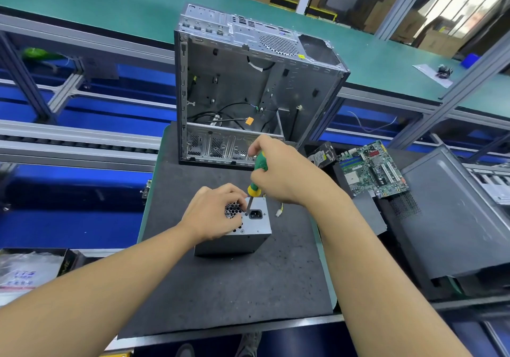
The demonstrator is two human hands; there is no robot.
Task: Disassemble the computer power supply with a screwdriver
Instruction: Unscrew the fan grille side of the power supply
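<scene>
Grey steel power supply [234,243] sits mid-mat on our black foam mat [220,287], with the open case [248,89] at the mat's far edge. Our left hand [212,213] curls over its grille, holding it. Our right hand [281,171] grips the green-and-yellow screwdriver [260,163], tip down beside the socket.

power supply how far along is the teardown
Done: the power supply sits out of the case on the mat, with the motherboard off to the right. In hand: the right hand grips the screwdriver, tip on its top face beside the socket, while the left hand holds the unit. Left: the housing is still closed, and a screw shows near the front edge.
</scene>
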